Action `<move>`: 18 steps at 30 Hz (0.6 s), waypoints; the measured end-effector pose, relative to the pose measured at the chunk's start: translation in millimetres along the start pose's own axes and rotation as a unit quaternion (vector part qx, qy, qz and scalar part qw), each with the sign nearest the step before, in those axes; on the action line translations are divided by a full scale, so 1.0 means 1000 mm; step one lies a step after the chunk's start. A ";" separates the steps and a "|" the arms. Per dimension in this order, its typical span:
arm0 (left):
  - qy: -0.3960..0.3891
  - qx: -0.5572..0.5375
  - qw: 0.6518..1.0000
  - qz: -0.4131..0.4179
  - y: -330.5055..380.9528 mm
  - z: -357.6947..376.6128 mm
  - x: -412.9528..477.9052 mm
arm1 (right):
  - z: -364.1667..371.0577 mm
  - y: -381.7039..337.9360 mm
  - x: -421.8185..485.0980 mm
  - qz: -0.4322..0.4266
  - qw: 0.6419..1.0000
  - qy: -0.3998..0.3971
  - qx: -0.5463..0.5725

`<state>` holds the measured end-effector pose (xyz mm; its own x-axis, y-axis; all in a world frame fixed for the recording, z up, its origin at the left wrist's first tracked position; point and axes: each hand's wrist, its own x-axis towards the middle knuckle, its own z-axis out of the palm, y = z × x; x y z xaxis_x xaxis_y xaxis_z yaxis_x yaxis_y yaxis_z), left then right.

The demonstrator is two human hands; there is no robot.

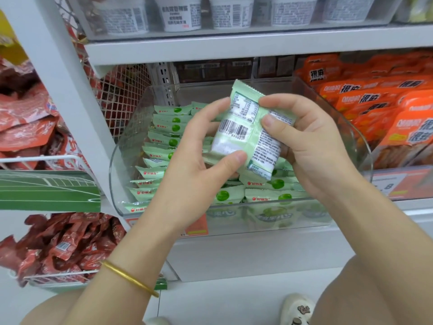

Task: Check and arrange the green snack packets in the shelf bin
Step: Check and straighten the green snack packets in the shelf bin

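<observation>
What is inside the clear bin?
Rows of green snack packets lie in the clear bin. The left hand, right hand and held packet hide its middle.

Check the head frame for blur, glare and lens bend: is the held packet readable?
Head view: light even and soft, no hard shadows; held packet sharp enough for its barcode bars, fine print soft; cups on the top shelf and red packets at left blurred; faint sheen on the clear bin wall; shelf edge bows from the wide lens.
</observation>
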<state>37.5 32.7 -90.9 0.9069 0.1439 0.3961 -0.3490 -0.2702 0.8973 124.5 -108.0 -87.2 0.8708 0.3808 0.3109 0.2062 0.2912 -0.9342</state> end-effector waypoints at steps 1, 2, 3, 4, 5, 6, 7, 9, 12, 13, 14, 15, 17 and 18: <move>0.020 -0.020 1.000 -0.010 0.001 0.000 0.000 | 0.000 0.000 0.000 0.004 1.000 0.003 0.006; 0.044 -0.037 0.998 -0.025 0.002 0.000 0.001 | 0.000 0.000 0.000 0.009 1.000 0.005 0.011; 0.070 -0.050 0.995 -0.042 0.003 -0.001 0.001 | -0.001 -0.001 0.000 0.014 1.000 0.003 0.013; 0.097 -0.064 0.991 -0.061 0.002 -0.003 0.002 | -0.001 -0.002 0.001 0.019 1.000 -0.002 0.018; 0.120 -0.074 0.987 -0.079 0.000 -0.005 0.003 | -0.002 -0.003 0.001 0.026 0.999 -0.009 0.029; 0.138 -0.082 0.982 -0.099 -0.002 -0.007 0.004 | -0.003 -0.003 0.002 0.037 0.998 -0.016 0.044; 0.148 -0.090 0.978 -0.120 -0.004 -0.010 0.005 | -0.003 -0.004 0.001 0.045 0.997 -0.028 0.057; 0.153 -0.123 0.967 -0.161 -0.004 -0.014 0.006 | -0.002 -0.003 0.000 0.038 0.997 -0.054 0.048; 0.143 -0.159 0.955 -0.205 0.001 -0.017 0.008 | -0.003 0.000 -0.002 -0.027 0.996 -0.064 -0.050; 0.130 -0.159 0.955 -0.215 0.003 -0.017 0.008 | -0.004 0.000 -0.002 -0.050 0.991 -0.056 -0.108; 0.115 -0.160 0.955 -0.223 0.004 -0.017 0.007 | -0.004 -0.001 -0.002 -0.066 0.983 -0.052 -0.164; 0.101 -0.162 0.955 -0.228 0.006 -0.017 0.007 | -0.004 -0.001 -0.003 -0.082 0.975 -0.054 -0.198; 0.094 -0.136 0.960 -0.225 0.007 -0.018 0.006 | -0.002 0.000 -0.003 -0.106 0.973 -0.063 -0.193; 0.103 -0.085 0.968 -0.211 0.005 -0.020 0.005 | -0.001 -0.001 -0.004 -0.109 0.978 -0.060 -0.171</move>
<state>36.2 50.9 -80.7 0.9166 0.3998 0.0026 -0.0078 0.0115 0.9999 121.2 -110.6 -87.9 0.7358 0.4478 0.5081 0.5354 0.0749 -0.8413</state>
